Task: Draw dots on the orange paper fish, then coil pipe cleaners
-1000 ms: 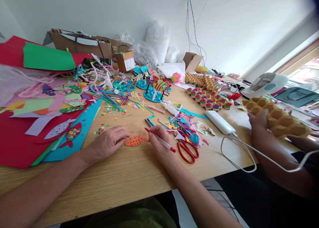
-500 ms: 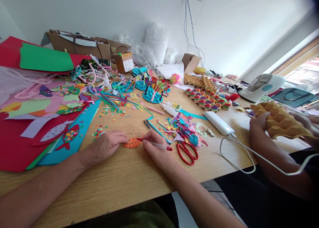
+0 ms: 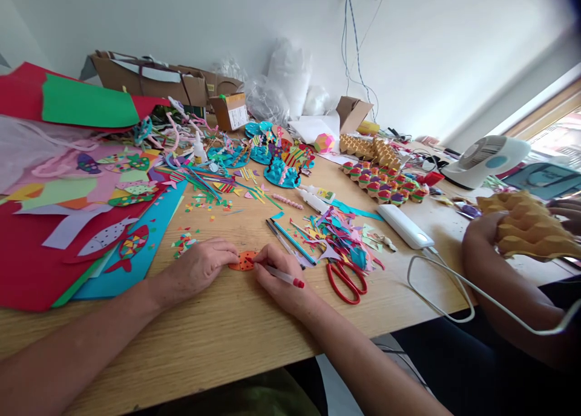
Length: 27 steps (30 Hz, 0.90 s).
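An orange paper cut-out [image 3: 246, 261] with dark dots, perhaps a fish, lies flat on the table between my hands. My left hand [image 3: 209, 262] has its fingers closed and holds the cut-out down by its left end. In my right hand [image 3: 278, 275] is a red felt-tip pen [image 3: 288, 277] with a clear barrel, its tip at the cut-out's surface. The cut-out's right end is hidden behind the right fingers. Just beyond that hand lie a blue pen [image 3: 295, 242] and a slim dark pen. Red-handled scissors [image 3: 347, 281] rest to the right, partly under paper scraps [image 3: 338, 231].
Coloured sheets [image 3: 34, 252] with paper fish cover the left side. Glue bottles [image 3: 313, 200], a white power bank [image 3: 405, 226] with a cable, and painted egg trays [image 3: 384, 183] stand farther back. On the right, a co-worker's hands hold a plain egg tray [image 3: 529, 225].
The view has shifted slightly, moving most things a little right. My right hand has pulled in closer to my left, and the pen has shifted over the cut-out. The co-worker's egg tray has tilted.
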Each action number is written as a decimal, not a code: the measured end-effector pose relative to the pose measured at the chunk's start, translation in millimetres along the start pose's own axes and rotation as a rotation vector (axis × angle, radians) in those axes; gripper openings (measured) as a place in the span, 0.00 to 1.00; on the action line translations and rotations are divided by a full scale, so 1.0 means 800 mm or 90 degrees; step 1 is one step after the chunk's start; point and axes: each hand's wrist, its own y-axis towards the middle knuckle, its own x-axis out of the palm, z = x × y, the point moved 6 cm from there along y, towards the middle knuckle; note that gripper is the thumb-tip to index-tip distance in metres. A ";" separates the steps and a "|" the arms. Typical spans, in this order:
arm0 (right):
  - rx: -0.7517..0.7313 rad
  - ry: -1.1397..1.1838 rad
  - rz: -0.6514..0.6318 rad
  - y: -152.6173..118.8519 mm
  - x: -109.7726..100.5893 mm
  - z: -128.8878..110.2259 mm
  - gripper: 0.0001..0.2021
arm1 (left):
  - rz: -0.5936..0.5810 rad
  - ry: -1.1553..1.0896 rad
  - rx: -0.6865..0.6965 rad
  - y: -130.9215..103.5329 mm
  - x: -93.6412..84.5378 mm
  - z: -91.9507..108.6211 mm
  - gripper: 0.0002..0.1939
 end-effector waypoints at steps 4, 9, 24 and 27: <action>-0.008 0.000 -0.004 0.000 0.002 0.002 0.02 | 0.003 0.006 0.002 0.000 0.001 0.000 0.19; -0.009 -0.005 -0.003 0.001 0.001 -0.001 0.03 | 0.002 0.011 0.008 -0.001 0.003 0.000 0.20; -0.006 -0.031 -0.008 0.002 0.000 -0.004 0.03 | -0.009 0.056 0.022 -0.003 0.007 0.002 0.21; -0.008 -0.028 -0.009 0.001 0.000 -0.004 0.03 | -0.004 0.054 0.023 -0.004 0.007 0.001 0.20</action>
